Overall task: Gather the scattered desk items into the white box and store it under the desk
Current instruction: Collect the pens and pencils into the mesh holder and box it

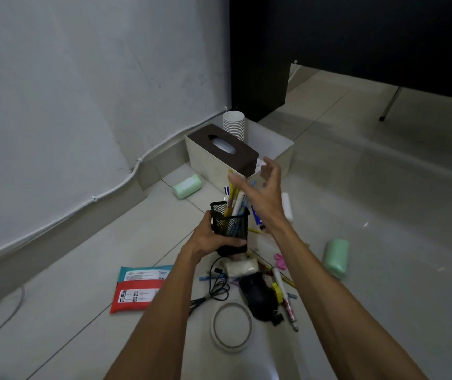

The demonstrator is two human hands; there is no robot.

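The left hand (208, 237) grips a black mesh pen holder (229, 229) with fingers and thumb curled round its lower half, holding it upright above the tiled floor (384, 201). The holder is stuffed with pens and pencils (236, 200) that fan out of its top. Just at one o'clock from the holder, the right hand (266, 187) hovers over the pen tips with its fingers spread wide and loosely bent, and nothing in them; its outline is slightly blurred. At twelve o'clock from the hands stands the white box (271, 138), on the floor by the wall and next to the dark desk (356, 37). In the box are a tissue box with a brown lid (225, 145) and a stack of paper cups (233, 124). A pale green roll (187, 186) lies at ten o'clock from the holder, and a second green roll (336, 257) at four o'clock. Below the hands, at six o'clock, lies a clutter: a black mouse (257, 294), a black cable (219, 283), loose markers (285, 292) and a tape ring (231, 327). A red and teal wipes pack (140, 287) lies at seven o'clock.
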